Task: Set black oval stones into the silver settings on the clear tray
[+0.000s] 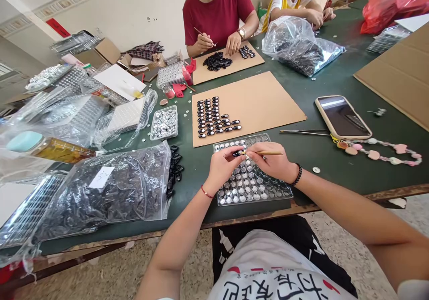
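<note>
My left hand (pixel 224 165) pinches a small shiny black oval piece (pixel 237 153) above a clear plastic tray (pixel 254 202). In my right hand (pixel 273 162) is a thin wooden stick (pixel 274 153), its tip close to the black piece; the fingers partly hide the tip. Rows of round pale discs sit in the tray's cups beneath both hands. Just beyond lies a cardboard sheet (pixel 264 96), where black pieces with white ovals (pixel 208 116) stand in rows at its left side.
Tweezers (pixel 304 132) and a phone (pixel 343 116) with a beaded strap lie at right. To the left are a bag of black pieces (pixel 107 197), a box of small discs (pixel 164 123) and a bottle (pixel 50 147). Across the table, a person in red (pixel 217 16) works beside another person.
</note>
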`<move>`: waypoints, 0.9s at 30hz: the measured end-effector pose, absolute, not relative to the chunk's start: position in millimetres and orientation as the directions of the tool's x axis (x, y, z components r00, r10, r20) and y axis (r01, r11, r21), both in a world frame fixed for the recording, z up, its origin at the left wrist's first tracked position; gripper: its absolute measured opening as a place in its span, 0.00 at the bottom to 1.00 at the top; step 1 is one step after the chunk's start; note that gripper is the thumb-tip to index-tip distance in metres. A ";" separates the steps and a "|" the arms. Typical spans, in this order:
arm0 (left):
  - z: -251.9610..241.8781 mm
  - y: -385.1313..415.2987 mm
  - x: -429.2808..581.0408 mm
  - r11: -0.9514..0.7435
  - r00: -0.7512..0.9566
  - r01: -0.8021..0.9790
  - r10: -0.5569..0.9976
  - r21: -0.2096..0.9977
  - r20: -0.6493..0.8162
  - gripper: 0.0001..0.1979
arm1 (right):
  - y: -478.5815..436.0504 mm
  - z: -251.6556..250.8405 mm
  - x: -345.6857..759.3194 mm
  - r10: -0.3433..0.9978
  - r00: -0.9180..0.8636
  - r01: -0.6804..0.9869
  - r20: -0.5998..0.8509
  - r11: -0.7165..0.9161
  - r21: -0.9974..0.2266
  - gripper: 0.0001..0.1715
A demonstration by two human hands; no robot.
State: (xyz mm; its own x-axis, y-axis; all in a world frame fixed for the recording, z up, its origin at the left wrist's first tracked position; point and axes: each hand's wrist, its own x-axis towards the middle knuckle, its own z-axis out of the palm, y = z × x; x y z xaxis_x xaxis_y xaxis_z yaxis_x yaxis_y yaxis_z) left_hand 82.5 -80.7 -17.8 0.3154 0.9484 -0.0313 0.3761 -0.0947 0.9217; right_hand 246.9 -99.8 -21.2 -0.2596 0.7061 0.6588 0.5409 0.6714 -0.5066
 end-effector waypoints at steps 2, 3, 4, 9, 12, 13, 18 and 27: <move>-19.1 -80.4 81.9 -0.097 0.318 0.356 0.948 0.929 -0.023 0.18 | -99.8 -21.5 246.5 0.703 -0.260 0.529 0.662 0.677 -0.512 0.06; -18.9 -80.4 81.7 -0.098 0.319 0.350 0.947 0.932 -0.021 0.18 | -99.9 -21.7 246.2 0.701 -0.259 0.521 0.664 0.680 -0.515 0.06; -18.3 -80.5 81.6 -0.097 0.320 0.348 0.947 0.933 -0.021 0.18 | -99.9 -21.8 245.9 0.700 -0.257 0.514 0.667 0.683 -0.518 0.06; -13.6 -81.3 82.8 -0.101 0.321 0.361 0.947 0.927 -0.022 0.16 | -100.7 -22.4 246.0 0.699 -0.261 0.509 0.666 0.686 -0.520 0.06; -14.4 -81.3 83.6 -0.113 0.317 0.355 0.948 0.928 -0.005 0.16 | -101.3 -22.5 246.6 0.700 -0.261 0.528 0.665 0.680 -0.508 0.06; -15.2 -81.2 83.6 -0.116 0.315 0.347 0.949 0.930 0.001 0.16 | -101.4 -22.6 246.5 0.701 -0.260 0.534 0.664 0.678 -0.506 0.06; -18.0 -79.4 82.3 -0.073 0.325 0.254 0.946 0.964 -0.014 0.14 | -101.0 -24.9 243.3 0.696 -0.315 0.556 0.646 0.687 -0.469 0.08; -22.4 -79.7 86.5 -0.105 0.254 0.225 0.966 0.969 0.046 0.10 | -101.7 -23.3 234.4 0.754 -0.330 0.549 0.567 0.642 -0.535 0.15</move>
